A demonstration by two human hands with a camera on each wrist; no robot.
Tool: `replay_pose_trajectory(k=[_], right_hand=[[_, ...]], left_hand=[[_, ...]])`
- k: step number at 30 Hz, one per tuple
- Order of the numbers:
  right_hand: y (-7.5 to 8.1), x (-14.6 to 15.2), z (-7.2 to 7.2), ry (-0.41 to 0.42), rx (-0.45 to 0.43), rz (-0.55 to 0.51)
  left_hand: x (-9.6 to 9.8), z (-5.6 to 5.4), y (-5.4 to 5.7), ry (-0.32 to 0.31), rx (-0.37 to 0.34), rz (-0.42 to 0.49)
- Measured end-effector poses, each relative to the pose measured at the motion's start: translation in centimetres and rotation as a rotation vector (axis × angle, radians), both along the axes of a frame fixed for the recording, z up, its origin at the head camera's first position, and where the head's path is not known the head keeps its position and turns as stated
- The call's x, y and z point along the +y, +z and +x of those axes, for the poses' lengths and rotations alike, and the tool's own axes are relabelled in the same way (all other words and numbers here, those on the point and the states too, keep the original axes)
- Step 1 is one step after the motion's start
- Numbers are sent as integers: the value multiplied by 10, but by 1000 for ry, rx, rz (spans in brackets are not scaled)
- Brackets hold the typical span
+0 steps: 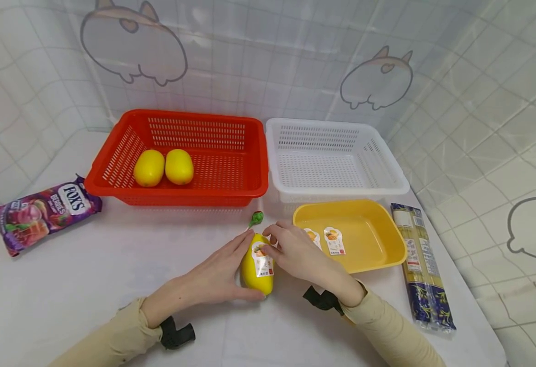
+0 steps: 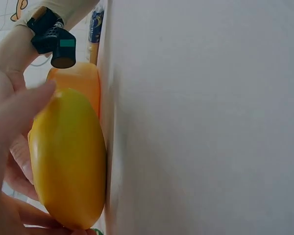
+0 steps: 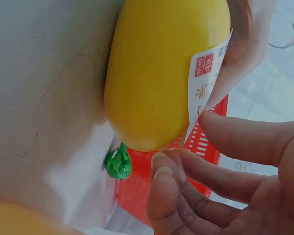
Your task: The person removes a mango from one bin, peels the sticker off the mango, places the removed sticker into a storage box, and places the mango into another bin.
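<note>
A smooth yellow fruit point(image 1: 251, 278), shaped like a lemon or mango, lies on the table. My left hand point(image 1: 212, 272) holds it from the left, thumb at the near end and fingers at the far end. A white label sticker point(image 1: 263, 265) with a fruit picture sits on its upper side; one edge stands away from the skin in the right wrist view. My right hand point(image 1: 297, 255) comes from the right and pinches the sticker's far end, the thumb point(image 3: 220, 129) on its face. Just beyond the fruit lies a small green-wrapped candy point(image 1: 256, 218).
A red basket point(image 1: 180, 192) holds two yellow fruits point(image 1: 164, 167). Beside it stands a white basket point(image 1: 341, 191). Stickers point(image 1: 334, 240) lie in a yellow tray point(image 1: 373, 239). A FOX'S candy bag point(image 1: 47, 211) lies left, a noodle pack point(image 1: 424, 270) right.
</note>
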State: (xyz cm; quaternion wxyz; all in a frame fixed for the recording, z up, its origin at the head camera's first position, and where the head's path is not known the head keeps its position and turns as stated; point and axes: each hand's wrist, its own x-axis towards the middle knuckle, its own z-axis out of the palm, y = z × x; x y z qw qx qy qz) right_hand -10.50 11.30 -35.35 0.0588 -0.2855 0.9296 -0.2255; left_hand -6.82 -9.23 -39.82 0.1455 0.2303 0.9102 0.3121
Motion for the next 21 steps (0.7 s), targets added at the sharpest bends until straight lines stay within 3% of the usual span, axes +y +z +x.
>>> replay_pose_trajectory(k=[12,21], right_hand=[[0,-2,0,-54,-70,6],[1,-3,2,-76,-46,-32]], left_hand=[[2,0,2,16,-28,11],[1,0,1,13,-26,7]])
